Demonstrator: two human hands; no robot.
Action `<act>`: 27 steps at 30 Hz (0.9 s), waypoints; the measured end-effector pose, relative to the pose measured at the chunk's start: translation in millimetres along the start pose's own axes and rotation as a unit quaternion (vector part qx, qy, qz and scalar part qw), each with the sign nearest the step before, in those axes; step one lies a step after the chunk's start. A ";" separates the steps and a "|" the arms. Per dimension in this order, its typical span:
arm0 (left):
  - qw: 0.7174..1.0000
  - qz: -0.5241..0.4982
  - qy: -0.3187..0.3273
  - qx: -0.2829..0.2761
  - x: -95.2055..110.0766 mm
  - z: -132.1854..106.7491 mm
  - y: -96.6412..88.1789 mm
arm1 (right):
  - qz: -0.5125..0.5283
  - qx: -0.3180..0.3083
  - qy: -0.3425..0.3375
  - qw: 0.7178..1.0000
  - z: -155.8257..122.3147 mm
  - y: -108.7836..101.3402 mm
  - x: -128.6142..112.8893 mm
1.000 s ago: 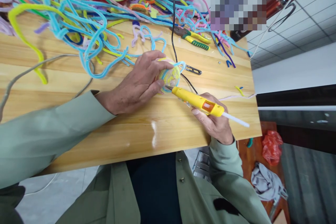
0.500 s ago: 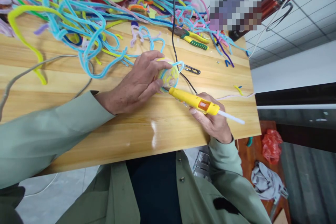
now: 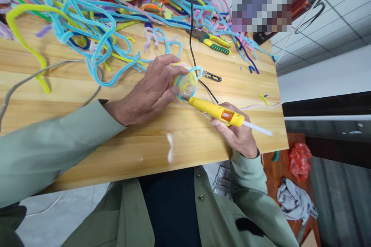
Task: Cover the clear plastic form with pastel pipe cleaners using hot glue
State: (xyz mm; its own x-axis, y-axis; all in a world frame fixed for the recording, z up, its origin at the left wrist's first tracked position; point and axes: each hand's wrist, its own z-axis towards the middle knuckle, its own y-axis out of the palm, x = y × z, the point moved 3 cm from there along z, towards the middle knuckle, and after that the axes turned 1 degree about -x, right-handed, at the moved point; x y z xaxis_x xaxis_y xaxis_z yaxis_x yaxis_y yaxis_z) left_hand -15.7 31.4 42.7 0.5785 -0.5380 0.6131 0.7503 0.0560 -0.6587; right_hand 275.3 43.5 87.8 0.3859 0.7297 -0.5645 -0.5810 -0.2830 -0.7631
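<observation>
Yellow-and-blue fuzzy piece (image 3: 189, 83) is pinched by the left hand (image 3: 153, 88) over the counter (image 3: 139, 146), right hand (image 3: 240, 134) gripping the glue gun (image 3: 213, 110); if hot, its nozzle (image 3: 186, 98) could burn the nearby left thumb (image 3: 170, 94) upon slipping.

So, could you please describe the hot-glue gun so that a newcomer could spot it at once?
Start at the wooden table, then find the right hand near its front edge. It grips the yellow hot-glue gun. Unlike the yellow-and-green pliers, it has a white glue stick jutting from its back.
</observation>
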 end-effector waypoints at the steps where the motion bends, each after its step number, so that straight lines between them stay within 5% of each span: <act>1: 1.000 0.000 -0.001 0.001 -0.4 0.0 0.4 | 0.000 0.002 -0.002 1.000 0.1 0.1 -0.5; 21: 0.999 -0.002 0.043 0.030 0.3 0.6 0.9 | -0.005 0.003 0.004 1.000 0.3 2.6 -2.3; 27: 0.999 -0.023 0.007 0.021 -0.2 1.6 1.3 | 0.002 0.003 0.007 1.000 0.4 3.1 -2.9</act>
State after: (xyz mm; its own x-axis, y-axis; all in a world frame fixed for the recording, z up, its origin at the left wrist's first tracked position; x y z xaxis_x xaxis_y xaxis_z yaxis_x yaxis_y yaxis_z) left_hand -14.3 32.9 42.4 0.5384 -0.5525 0.6363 0.7889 0.0650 -0.6110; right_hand 272.1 40.8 87.1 0.3942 0.7193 -0.5721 -0.5872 -0.2818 -0.7588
